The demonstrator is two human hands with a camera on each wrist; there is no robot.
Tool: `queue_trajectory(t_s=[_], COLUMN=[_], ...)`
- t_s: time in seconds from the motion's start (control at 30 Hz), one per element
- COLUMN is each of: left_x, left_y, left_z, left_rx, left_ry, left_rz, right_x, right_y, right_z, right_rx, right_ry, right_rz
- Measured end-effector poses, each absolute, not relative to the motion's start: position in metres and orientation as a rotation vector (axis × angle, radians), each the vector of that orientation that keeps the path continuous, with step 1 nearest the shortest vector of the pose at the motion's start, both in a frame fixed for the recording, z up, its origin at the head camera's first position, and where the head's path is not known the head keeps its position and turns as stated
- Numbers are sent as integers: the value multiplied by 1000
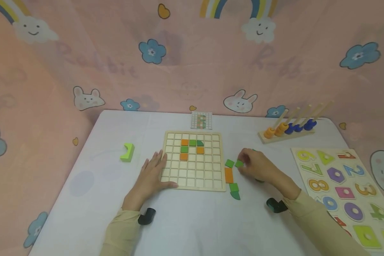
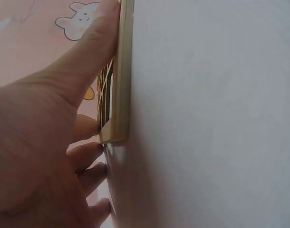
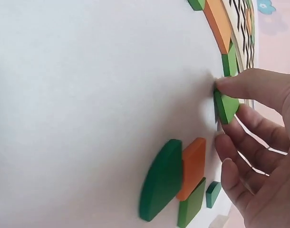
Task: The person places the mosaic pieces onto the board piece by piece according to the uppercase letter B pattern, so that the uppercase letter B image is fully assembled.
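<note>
A small, flat, bright green tile [image 3: 227,107] is held just off the right side of the wooden grid board [image 1: 192,173], pinched between the thumb and fingers of the right hand [image 1: 259,165]. The board is pale, with square cells inside a raised rim; six pieces sit in its upper part — three orange, two green, one dark green with a rounded edge. The left hand [image 1: 151,172] lies spread at the board's near-left corner, thumb on the near rim. Loose pieces, including an orange rectangle [image 1: 228,175], lie beside the right rim. A patterned card [image 1: 201,120] lies beyond the board. All rest on a white tabletop [image 1: 192,220] — behind it hangs a pink backdrop [image 1: 192,46] printed with rabbits, flowers and rainbows.
</note>
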State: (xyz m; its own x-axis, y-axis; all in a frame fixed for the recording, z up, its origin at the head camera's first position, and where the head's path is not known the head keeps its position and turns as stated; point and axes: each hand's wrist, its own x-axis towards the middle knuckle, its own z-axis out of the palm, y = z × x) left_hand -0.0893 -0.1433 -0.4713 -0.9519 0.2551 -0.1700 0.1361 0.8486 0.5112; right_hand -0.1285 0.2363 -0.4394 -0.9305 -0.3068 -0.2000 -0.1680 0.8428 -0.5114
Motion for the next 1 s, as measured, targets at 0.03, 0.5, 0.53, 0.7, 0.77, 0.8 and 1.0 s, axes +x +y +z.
queue_trajectory(t_s=[0.03,0.5,0.53,0.7,0.77,0.8,1.0], left_x=[-89,-90,-90,-90,-91,-91,-91], left_y=[-143,-142,-142,-143,-143,-143,-144], left_z=[-471,-470,-470,-471,-471,-471,-470], left_rx=[302,302,304,313,314,314,302], left_ry=[2794,2786,2785,2775,2778,2779,2780], left_rz=[749,746,746,750,748,746,749], right_x=[-131,-153,-153,-150,-148,-147,-143], right_y=[235,187,181,153,142,137,114], right_z=[-439,-446,-446,-449,-449,-449,-451], right_rx=[-352,-387,-403,-403,-406,-412,-473], right_ry=[2753,2867,2874,2847,2820,2814,2783], right_rz=[-718,-931,-957,-1118,-1193,-1219,-1290])
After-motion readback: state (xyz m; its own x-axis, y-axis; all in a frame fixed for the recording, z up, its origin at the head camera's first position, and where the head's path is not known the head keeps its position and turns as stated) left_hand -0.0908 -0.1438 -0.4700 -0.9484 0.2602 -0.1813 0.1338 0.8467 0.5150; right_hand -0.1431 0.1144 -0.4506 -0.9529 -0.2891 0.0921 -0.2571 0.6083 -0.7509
